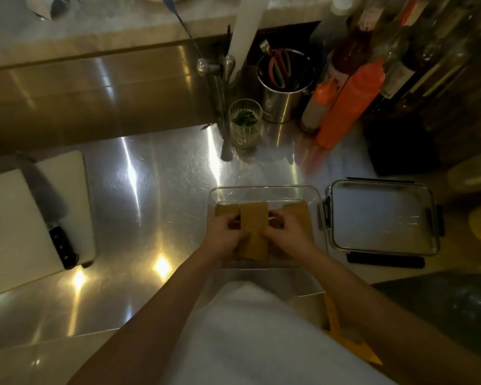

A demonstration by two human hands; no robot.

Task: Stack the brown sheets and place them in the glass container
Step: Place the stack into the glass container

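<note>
With my left hand (224,234) and right hand (288,233) both pinching the middle brown stack (253,229) inside the glass container (264,190), I'd lower it level between its neighbours.

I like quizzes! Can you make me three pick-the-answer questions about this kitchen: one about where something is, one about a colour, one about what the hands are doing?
1. Where is the knife?
A. on the white board
B. in the glass container
C. in the metal cup

2. What colour is the big squeeze bottle?
A. blue
B. orange
C. green

3. What are the hands doing?
A. resting empty
B. holding the lid
C. holding brown sheets

Answers: A, it lies on the board; B, it is orange; C, left hand and right hand grip sheets over the container.
</note>
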